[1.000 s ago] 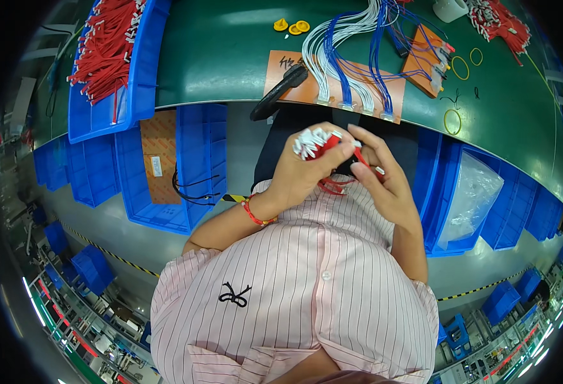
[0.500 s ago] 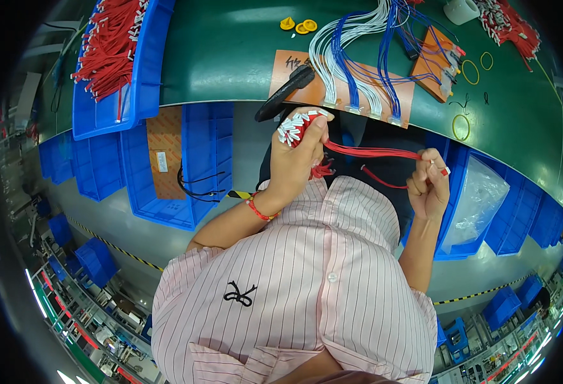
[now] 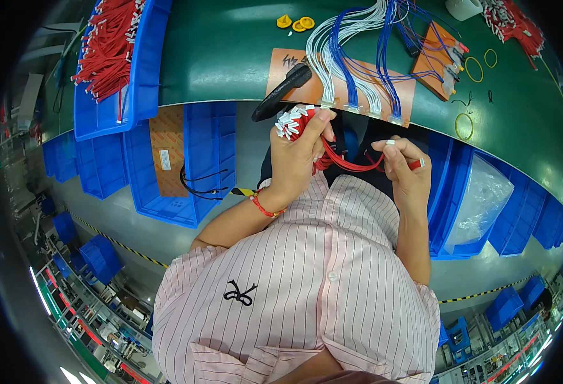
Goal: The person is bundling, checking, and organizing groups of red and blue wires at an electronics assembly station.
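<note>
Left hand (image 3: 295, 157): fingers closed round a red cable bundle (image 3: 291, 123), white ends past the thumb; right hand (image 3: 410, 176): fingertips pinched on red strands (image 3: 357, 168) bridging both hands, white tips showing; right hand has moved inward since half a second ago, so strands now sag, tension off; beyond, surface (image 3: 224, 57) bears blue and white wires (image 3: 350, 89); left, blue bin (image 3: 147, 77), more red cables.
</note>
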Demonstrator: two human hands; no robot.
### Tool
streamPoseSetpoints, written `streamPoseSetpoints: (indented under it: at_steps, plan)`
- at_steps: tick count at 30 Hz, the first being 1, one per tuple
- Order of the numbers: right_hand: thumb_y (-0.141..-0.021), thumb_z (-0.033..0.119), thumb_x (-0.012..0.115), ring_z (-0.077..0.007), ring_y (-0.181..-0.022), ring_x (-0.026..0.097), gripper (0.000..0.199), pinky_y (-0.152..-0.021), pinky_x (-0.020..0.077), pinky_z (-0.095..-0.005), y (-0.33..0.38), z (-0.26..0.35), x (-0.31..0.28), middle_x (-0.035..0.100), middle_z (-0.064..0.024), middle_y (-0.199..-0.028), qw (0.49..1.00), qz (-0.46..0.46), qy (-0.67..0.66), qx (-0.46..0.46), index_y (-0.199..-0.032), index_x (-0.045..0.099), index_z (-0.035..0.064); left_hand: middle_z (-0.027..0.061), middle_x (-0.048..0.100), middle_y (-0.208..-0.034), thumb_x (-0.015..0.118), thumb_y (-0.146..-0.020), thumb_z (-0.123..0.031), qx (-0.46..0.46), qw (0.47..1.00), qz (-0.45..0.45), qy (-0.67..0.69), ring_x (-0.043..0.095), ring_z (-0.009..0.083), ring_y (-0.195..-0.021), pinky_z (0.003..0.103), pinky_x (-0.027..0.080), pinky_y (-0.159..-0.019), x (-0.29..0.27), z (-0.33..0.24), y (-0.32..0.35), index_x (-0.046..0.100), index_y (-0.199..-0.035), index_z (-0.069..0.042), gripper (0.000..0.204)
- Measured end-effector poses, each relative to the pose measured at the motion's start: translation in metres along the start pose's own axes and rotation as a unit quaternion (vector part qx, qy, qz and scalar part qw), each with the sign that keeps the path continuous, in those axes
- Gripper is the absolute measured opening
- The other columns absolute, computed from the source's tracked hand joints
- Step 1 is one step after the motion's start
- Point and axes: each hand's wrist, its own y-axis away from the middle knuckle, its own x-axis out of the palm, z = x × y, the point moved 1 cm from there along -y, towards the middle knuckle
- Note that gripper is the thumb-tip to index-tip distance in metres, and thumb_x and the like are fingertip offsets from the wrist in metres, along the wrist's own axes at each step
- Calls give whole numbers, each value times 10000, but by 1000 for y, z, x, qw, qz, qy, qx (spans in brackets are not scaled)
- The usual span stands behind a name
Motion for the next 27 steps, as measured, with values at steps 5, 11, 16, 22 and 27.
streamPoseSetpoints:
  at_steps: [5,11,16,22,27]
  plan:
    - [-969,190,628,-3,-578,359,236,-489,217,-194,-4,11,11,510,58,-697,999,-29,16,-7,-1008,722,-23,49,624,-727,629,-958,-166,-16,999,-13,38,388,41,-474,216,309,-462,6,-2,0,682,-975,39,212]
    - [-966,208,638,-8,-567,334,253,-494,200,-202,-8,14,14,446,78,-643,997,-74,8,0,-984,724,-30,48,634,-710,646,-947,-177,-35,997,2,65,380,37,-465,214,306,-451,4,-5,-2,692,-965,40,223]
    - [-960,234,648,-10,-555,302,274,-495,193,-209,-8,15,13,410,89,-625,995,-100,0,-5,-966,727,-28,59,648,-772,586,-982,-176,-92,992,80,21,377,41,-475,213,308,-463,-10,-14,-12,681,-1051,55,260]
    - [-951,252,661,-10,-554,291,281,-497,189,-212,-9,14,14,398,92,-621,995,-100,14,-2,-953,735,-19,69,667,-832,526,-1012,-195,-84,992,95,10,378,43,-485,219,311,-471,-16,-16,-11,673,-1104,67,314]
    - [-950,223,652,-14,-521,282,279,-487,187,-217,-9,13,13,398,84,-599,994,-96,-49,24,-969,724,-46,56,656,-825,515,-1015,-198,-86,992,96,-3,372,41,-490,226,315,-479,-18,-14,-7,670,-1115,72,327]
